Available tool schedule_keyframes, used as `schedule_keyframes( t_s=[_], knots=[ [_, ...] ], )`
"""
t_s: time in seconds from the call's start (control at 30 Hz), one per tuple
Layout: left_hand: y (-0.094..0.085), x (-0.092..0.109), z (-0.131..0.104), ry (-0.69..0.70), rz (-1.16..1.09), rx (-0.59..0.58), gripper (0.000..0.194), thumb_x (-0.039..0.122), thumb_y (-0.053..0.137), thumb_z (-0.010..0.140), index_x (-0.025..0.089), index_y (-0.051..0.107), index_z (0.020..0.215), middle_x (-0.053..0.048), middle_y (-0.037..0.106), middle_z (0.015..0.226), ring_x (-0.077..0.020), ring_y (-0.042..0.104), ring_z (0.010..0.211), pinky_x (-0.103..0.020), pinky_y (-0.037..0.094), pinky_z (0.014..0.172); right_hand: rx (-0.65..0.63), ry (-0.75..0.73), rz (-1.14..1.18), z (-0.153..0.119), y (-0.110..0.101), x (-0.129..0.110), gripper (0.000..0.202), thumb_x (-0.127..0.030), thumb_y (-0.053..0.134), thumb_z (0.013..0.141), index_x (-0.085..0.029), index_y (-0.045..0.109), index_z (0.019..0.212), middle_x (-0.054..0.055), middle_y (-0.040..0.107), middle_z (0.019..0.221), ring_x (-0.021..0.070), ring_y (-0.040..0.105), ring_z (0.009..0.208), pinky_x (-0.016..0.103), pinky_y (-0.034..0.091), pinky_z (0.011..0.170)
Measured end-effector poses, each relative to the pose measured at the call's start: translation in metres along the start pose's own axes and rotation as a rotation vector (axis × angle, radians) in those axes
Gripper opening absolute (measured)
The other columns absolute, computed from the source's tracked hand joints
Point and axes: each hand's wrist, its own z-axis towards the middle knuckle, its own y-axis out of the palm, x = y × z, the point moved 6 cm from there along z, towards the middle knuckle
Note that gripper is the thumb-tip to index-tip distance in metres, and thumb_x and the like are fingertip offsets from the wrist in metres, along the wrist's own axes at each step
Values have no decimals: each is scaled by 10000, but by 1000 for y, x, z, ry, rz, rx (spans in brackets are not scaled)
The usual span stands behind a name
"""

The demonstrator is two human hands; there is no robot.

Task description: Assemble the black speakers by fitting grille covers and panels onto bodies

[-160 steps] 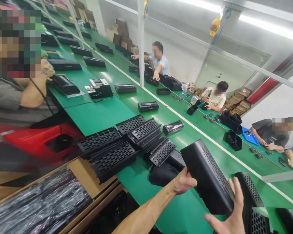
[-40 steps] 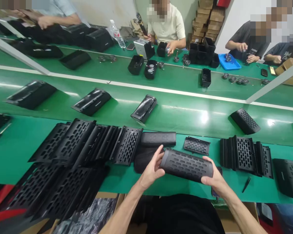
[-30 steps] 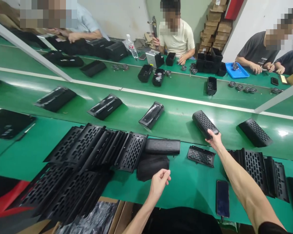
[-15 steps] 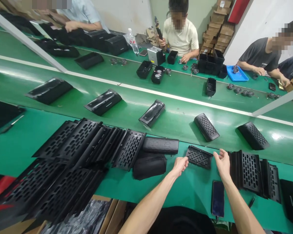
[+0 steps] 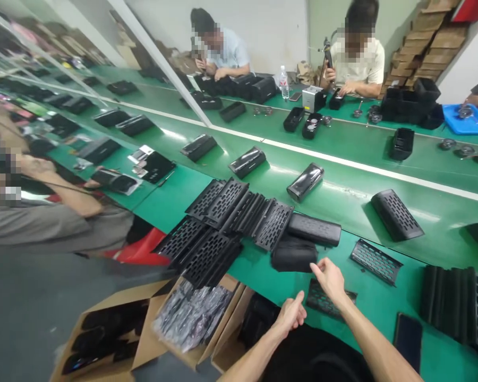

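My left hand (image 5: pixel 291 315) is near the table's front edge, its fingers partly curled and nothing visible in them. To its right, a dark perforated panel (image 5: pixel 317 300) is partly hidden beneath my right hand (image 5: pixel 330 278). The thumb and fingers of my right hand are apart, with the fingertips at the right end of a smooth black rounded cover (image 5: pixel 293 254). Behind that cover lies another black cover (image 5: pixel 315 229). A separate perforated panel (image 5: pixel 376 261) rests on the green table further right, touched by neither hand.
Perforated panels (image 5: pixel 227 204) are piled at left of the covers. Stacked panels (image 5: pixel 448 302) and a phone (image 5: pixel 408 339) are at right. Below the table edge are cartons, one with plastic-wrapped items (image 5: pixel 195 315). Black housings (image 5: pixel 305 181) sit on the green line beyond; co-workers sit across and at left.
The view has swung left. My left hand has let go of the perforated panel at right, and both hands have moved left. Another panel now shows under my right hand.
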Motion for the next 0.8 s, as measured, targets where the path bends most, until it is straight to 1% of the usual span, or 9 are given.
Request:
schedule_keyframes(
  t_s=[0.07, 0.17, 0.23, 0.3, 0.37, 0.5, 0.6, 0.7, 0.8],
  knots=[
    [-28, 13, 5, 116, 27, 120, 575, 598, 482, 939, 204, 558, 527, -13, 525, 450, -172, 533, 489, -283, 402, 552, -8, 52, -85, 23, 11, -5, 275, -514, 682, 888, -245, 641, 848, 65, 740, 863, 276, 693, 862, 352, 471, 751],
    [-64, 40, 15, 263, 33, 296, 388, 489, 468, 955, 220, 622, 721, -13, 643, 643, -202, 632, 698, -291, 458, 712, -52, 92, -177, 38, 15, -1, 243, -449, 645, 957, -225, 674, 868, 77, 739, 871, 264, 700, 896, 372, 492, 791],
    [-78, 55, 24, 316, 26, 366, 315, 427, 438, 972, 225, 661, 881, -23, 702, 769, -211, 667, 798, -294, 472, 775, -85, 97, -213, 39, 12, 2, 257, -438, 620, 997, -204, 697, 924, 63, 736, 916, 226, 696, 891, 380, 523, 823],
    [-84, 68, 33, 347, 23, 391, 284, 365, 436, 978, 220, 678, 1005, -27, 727, 812, -209, 688, 840, -292, 480, 807, -107, 100, -230, 37, 7, 4, 287, -458, 615, 1014, -184, 701, 995, 42, 728, 956, 188, 690, 865, 378, 550, 838],
    [-84, 76, 40, 365, 29, 387, 265, 313, 455, 974, 211, 688, 1050, -21, 732, 778, -204, 700, 827, -286, 484, 805, -106, 100, -229, 34, 1, 3, 278, -446, 614, 1015, -188, 708, 976, 33, 723, 909, 182, 687, 826, 363, 548, 813],
    [-84, 83, 44, 371, 65, 382, 254, 278, 457, 983, 193, 696, 998, -27, 728, 714, -207, 704, 781, -287, 483, 773, -50, 62, -147, 25, -13, -4, 235, -389, 623, 943, -236, 701, 783, 45, 702, 746, 245, 685, 797, 333, 465, 711],
    [-81, 84, 39, 377, 103, 386, 271, 291, 432, 1006, 199, 687, 1013, -46, 753, 781, -212, 711, 807, -294, 479, 780, -48, 21, -22, 9, -19, -3, 298, -481, 643, 868, -238, 620, 698, 7, 658, 666, 215, 644, 693, 294, 430, 639],
    [-68, 82, 31, 399, 155, 361, 241, 313, 457, 1015, 221, 665, 1093, -59, 775, 922, -211, 719, 902, -292, 472, 819, -75, 60, 89, -12, -24, 17, 376, -583, 587, 858, -242, 540, 707, -27, 597, 586, 151, 528, 520, 264, 383, 521],
    [-42, 77, 20, 408, 230, 286, 171, 308, 525, 995, 237, 666, 1062, -51, 776, 938, -212, 725, 928, -284, 458, 815, -88, 164, 131, -31, -31, 53, 353, -567, 584, 835, -255, 483, 702, -39, 568, 526, 128, 427, 417, 256, 323, 445]
  ],
)
